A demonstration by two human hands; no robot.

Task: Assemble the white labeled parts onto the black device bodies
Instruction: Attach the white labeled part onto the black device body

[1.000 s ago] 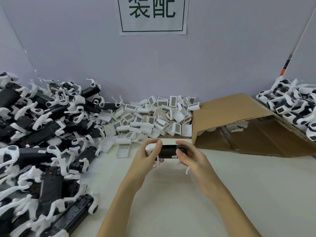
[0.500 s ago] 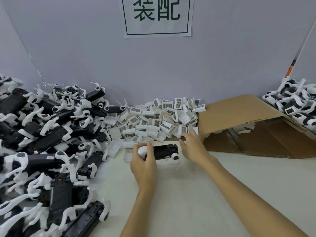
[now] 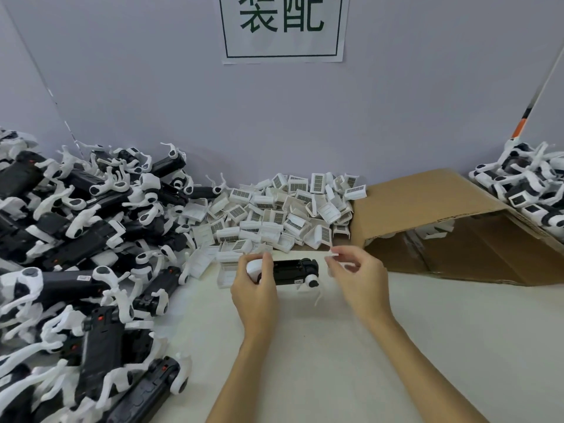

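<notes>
At table centre, left hand [image 3: 254, 288] curled round white end of black device body [image 3: 288, 272], held lying sideways just above the table [image 3: 335, 346]. Right hand [image 3: 355, 277] just beside it, pinching a blurred white labeled part [image 3: 332, 254]. Behind, heap of barcoded white parts [image 3: 283, 209]. Wall sign [image 3: 282, 27]: "装配".

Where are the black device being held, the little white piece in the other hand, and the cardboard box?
black device [image 3: 288, 271], head view, on its dark middle section.
white piece [image 3: 332, 254], head view, on the blurred end above the fingertips.
cardboard box [image 3: 427, 199], head view, on its brown top flap.
</notes>
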